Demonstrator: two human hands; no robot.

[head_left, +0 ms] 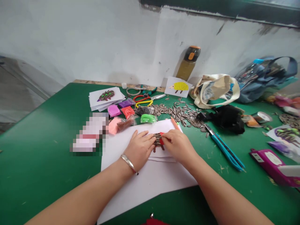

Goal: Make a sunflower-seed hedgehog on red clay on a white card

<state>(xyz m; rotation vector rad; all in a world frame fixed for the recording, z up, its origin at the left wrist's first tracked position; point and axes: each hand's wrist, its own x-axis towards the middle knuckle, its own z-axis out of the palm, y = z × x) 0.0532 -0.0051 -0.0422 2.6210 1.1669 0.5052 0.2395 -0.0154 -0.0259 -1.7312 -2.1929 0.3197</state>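
Observation:
On a sheet of white paper (131,190) lies a small hedgehog-like picture (158,141), with rows of sunflower seeds over red clay and brown feet. My left hand (140,149), a silver bangle on its wrist, rests flat with its fingers stretched out and the fingertips at the picture's left edge. From the other side, my right hand (180,145) pinches its thumb and fingers together over the red part. Whatever is in that pinch is hidden by the fingers. Beyond the hands spreads a loose pile of sunflower seeds (182,113).
Clay packets, among them a green one (148,118), sit behind the paper. Yellow-and-red scissors (146,101), a finished seed picture (106,95) and a yellow hedgehog drawing (179,87) lie farther back. At right are a blue utility knife (225,148), a black cloth (228,118) and bags (217,90).

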